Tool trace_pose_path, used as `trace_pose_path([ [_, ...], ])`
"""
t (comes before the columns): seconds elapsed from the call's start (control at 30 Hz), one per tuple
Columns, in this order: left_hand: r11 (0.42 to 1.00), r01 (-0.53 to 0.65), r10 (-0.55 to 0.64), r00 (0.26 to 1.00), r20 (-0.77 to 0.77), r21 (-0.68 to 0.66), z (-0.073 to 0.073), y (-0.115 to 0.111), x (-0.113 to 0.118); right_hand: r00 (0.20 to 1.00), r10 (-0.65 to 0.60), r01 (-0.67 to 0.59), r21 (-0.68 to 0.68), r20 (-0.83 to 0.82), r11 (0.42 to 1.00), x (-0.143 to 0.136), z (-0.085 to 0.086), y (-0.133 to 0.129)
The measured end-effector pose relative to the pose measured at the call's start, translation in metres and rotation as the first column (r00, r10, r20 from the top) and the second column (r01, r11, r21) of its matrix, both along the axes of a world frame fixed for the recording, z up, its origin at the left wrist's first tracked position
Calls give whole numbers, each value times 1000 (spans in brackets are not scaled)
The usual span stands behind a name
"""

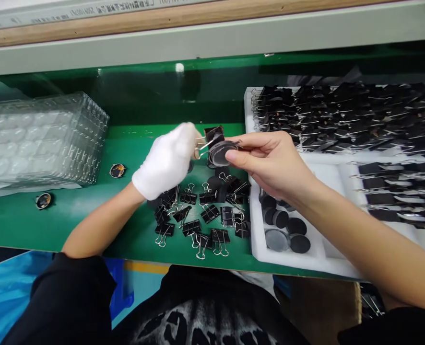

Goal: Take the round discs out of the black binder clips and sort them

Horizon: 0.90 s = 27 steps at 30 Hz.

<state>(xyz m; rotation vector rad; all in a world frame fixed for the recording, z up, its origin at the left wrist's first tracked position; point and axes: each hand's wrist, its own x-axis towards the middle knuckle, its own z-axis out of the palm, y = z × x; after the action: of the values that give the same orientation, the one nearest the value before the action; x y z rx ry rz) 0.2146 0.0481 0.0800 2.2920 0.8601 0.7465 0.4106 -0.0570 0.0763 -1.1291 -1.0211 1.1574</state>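
My left hand (171,158), in a white glove, is closed on the wire handles of a black binder clip (214,135). The clip sits at the rim of a round black disc-shaped part (222,154); whether its jaws grip the rim I cannot tell. Bare, my right hand (273,155) pinches that disc part from the right, with the thumb on its face. Below both hands, many loose binder clips (210,213) lie scattered on the green table (126,220), with some dark discs partly hidden among them.
Stacked clear plastic trays (47,143) stand at the left. Two small round parts (117,170) lie near them. On the right, a white foam tray (257,239) holds loose black discs (296,226) and dense rows of clipped parts (342,115). A grey ledge (212,43) runs along the back.
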Motion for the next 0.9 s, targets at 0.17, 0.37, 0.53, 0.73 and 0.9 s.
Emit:
trace_pose_path([
  [0.17, 996, -37, 30, 995, -91, -84, 17, -4, 0, 999, 1, -2, -4, -50, 1000, -3, -1, 1],
  [0.37, 969, 70, -99, 989, -112, -238, 24, -4, -2, 998, 65, -65, -36, -2, 997, 4, 5, -1],
  [0.53, 983, 54, -86, 980, -179, -173, 27, -3, -4, 1000, -17, 17, -65, 4, 998, 11, 9, 3],
  [0.73, 975, 79, -138, 949, -284, -210, 28, -10, -2, 995, -53, 60, -89, 81, 994, 33, 11, 10],
  [0.9, 972, 176, -208, 952, -224, -155, 16, -17, 2, 987, 43, -29, -94, 155, 995, 37, 7, 10],
])
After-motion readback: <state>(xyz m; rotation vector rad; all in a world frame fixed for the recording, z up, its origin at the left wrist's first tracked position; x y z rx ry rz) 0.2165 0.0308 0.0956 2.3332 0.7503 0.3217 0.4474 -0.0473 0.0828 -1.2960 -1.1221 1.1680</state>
